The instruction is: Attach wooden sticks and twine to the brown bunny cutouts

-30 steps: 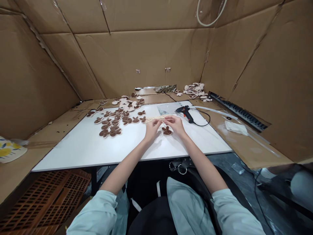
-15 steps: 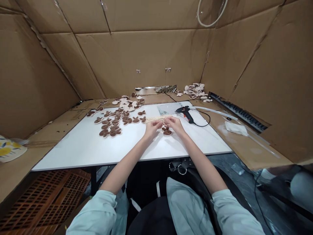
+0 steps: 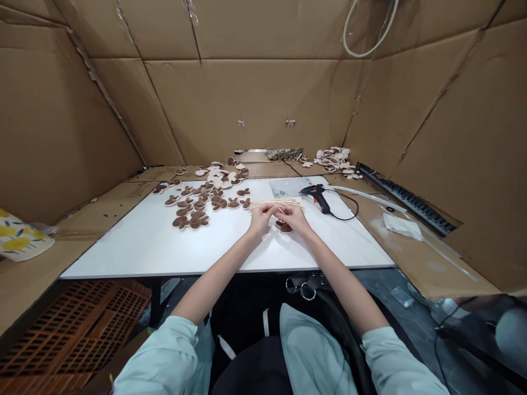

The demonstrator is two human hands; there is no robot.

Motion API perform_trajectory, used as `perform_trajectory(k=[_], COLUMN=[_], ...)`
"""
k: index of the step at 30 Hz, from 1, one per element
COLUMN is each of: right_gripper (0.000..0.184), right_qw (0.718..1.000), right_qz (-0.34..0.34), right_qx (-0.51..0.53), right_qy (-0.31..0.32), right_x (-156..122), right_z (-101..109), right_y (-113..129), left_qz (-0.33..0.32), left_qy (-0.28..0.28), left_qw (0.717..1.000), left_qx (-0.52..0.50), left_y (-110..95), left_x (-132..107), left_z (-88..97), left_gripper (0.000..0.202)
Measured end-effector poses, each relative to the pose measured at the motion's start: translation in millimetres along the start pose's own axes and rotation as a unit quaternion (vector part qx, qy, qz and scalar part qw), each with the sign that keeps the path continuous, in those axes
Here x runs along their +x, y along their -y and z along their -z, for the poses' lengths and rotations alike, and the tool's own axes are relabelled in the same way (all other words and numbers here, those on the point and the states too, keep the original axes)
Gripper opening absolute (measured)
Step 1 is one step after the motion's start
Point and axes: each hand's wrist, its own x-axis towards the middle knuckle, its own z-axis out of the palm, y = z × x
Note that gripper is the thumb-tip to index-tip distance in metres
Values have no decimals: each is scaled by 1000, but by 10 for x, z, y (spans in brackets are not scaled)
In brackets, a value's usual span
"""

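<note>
My left hand and my right hand meet over the white board, fingertips together in a pinch. Something small and pale is between them, too small to make out. Just behind the fingers lies a row of thin pale wooden sticks, partly covered by the hands. Below the fingertips a brown rabbit-head cutout with a pale rim rests on the board, its upper part hidden by my right hand. To the right lies a black glue gun with an orange trigger.
Several brown rabbit-head cutouts spread over the board's left side, with pale-side-up ones behind. Another pile sits at the back right. A white tissue lies on the right cardboard. Cardboard walls enclose the board.
The view has shifted slightly, moving the scene a little right and down. My hands have drawn closer together, with fingertips now meeting in front of the sticks. The cutout below stays put.
</note>
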Motion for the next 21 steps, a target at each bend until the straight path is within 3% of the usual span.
perform_trajectory(k=[8,21], right_gripper=[39,37], right_qw=[1000,997], right_qz=[-12,-4], right_qx=[8,11], right_qy=[-13,72], right_x=[42,62], right_z=[-3,62], right_y=[-19,-47], left_qz=[37,56], left_qy=[-24,51], left_qw=[998,990], left_qx=[-54,-116], left_y=[-34,-10], left_x=[-27,10], left_z=[-12,16], left_gripper=[10,15])
